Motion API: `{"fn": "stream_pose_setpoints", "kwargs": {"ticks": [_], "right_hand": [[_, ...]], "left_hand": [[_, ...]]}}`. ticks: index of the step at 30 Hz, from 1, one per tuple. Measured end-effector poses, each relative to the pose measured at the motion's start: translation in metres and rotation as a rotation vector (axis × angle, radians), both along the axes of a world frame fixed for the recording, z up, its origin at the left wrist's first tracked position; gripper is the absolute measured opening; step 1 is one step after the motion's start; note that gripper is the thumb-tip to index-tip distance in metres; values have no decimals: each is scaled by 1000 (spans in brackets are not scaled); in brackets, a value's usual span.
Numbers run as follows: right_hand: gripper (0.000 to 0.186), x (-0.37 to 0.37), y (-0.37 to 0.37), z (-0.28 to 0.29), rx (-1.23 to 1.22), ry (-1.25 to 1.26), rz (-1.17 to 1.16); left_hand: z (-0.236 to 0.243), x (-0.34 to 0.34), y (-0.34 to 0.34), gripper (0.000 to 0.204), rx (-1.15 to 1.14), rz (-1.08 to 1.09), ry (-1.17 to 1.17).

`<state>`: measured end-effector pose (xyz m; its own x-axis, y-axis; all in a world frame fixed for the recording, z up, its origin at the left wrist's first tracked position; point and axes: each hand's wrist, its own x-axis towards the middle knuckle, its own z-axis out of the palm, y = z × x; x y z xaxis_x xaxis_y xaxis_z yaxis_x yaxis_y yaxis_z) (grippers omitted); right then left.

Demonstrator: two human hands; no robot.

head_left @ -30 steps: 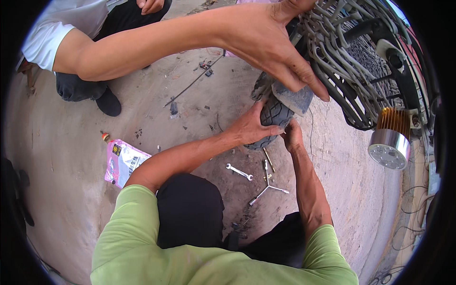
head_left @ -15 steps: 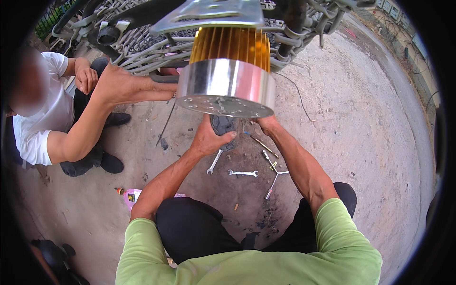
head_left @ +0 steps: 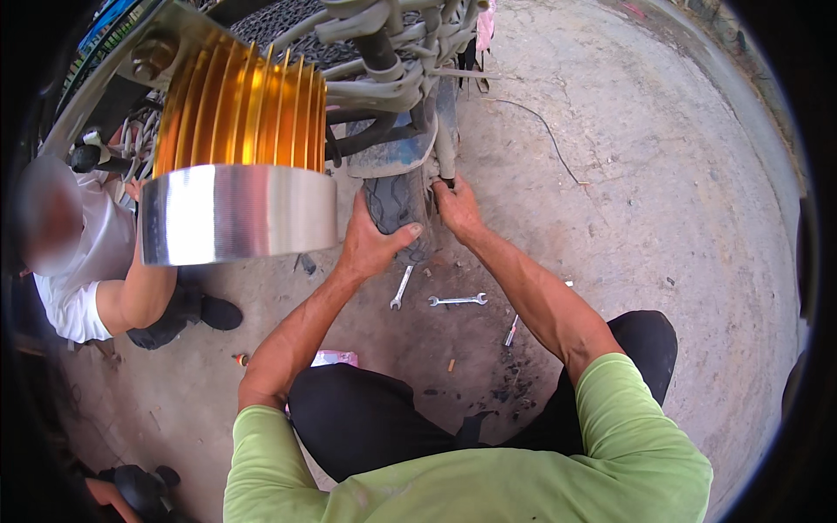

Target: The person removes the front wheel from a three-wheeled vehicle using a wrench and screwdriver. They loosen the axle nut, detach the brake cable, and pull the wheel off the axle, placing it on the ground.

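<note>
My left hand (head_left: 373,242) is wrapped around the left side of a black tyre (head_left: 390,205), its thumb lying across the tread. On the tyre's other side, my right hand (head_left: 459,210) is closed around the dark lower end of a grey fork leg (head_left: 445,150); its fingertips are partly hidden. A worn blue mudguard (head_left: 392,155) sits over the tyre. Above and to the left hangs a round lamp with a silver rim (head_left: 240,218) and gold cooling fins (head_left: 244,113), close to my view and apart from both hands.
A grey wire basket (head_left: 370,91) overhangs the wheel. Two open-ended spanners (head_left: 457,300) and a metal tool shaft (head_left: 511,333) lie on the ground below. At left crouches a person in a white shirt (head_left: 87,235). Pink packaging (head_left: 336,357) lies by my left knee.
The lamp now appears farther left, uncovering the mudguard, tyre and fork leg. The other person's reaching hand is now mostly behind the lamp. My right arm covers most of the three-armed wrench.
</note>
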<state>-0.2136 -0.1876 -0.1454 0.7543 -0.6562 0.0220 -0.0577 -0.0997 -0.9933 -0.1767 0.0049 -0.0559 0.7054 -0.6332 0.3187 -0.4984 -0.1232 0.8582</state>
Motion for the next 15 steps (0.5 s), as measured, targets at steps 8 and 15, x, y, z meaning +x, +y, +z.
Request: {"fn": "stream_pose_setpoints", "kwargs": {"ticks": [8, 15], "right_hand": [[56, 9, -3, -22, 128, 153, 38], [51, 12, 13, -32, -12, 17, -125]], "left_hand": [[19, 2, -15, 84, -33, 7, 98], [-4, -2, 0, 90, 35, 6, 37]]}}
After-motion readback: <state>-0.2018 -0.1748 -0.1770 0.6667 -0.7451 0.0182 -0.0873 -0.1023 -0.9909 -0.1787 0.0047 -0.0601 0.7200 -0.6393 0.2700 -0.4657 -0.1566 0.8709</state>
